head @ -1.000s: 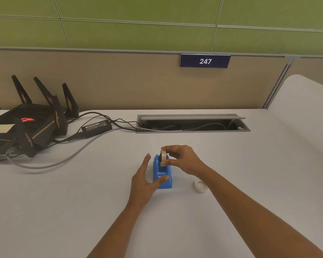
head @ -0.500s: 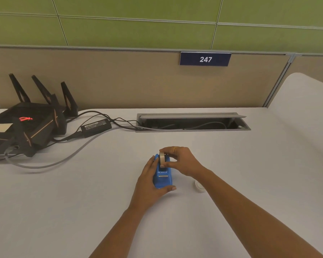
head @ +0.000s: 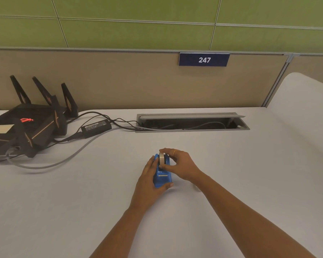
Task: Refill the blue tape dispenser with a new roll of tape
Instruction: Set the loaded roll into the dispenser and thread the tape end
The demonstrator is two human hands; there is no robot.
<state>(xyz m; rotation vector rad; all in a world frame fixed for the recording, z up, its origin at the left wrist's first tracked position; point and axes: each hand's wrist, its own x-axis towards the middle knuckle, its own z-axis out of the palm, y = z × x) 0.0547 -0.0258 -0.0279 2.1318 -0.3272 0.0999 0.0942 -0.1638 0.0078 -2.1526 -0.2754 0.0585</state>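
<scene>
A small blue tape dispenser (head: 163,178) stands on the white desk (head: 250,164), its cutter end toward me. My left hand (head: 147,181) wraps its left side and front, thumb at the front corner. A pale roll of tape (head: 161,158) stands on edge in the dispenser's rear cradle, sunk partly between the walls. My right hand (head: 181,165) pinches that roll from the right, index finger over the top and thumb at its lower front. The old white core is hidden behind my right forearm.
A black router with antennas (head: 26,127) sits at the far left, with a power brick (head: 96,126) and cables trailing into an open grey cable tray (head: 192,121) in the desk. A beige partition with a "247" sign (head: 204,59) stands behind.
My left hand closed in and gripped the dispenser. My right hand lowered the tape roll from above the dispenser down into its cradle. The white core went out of sight behind my forearm.
</scene>
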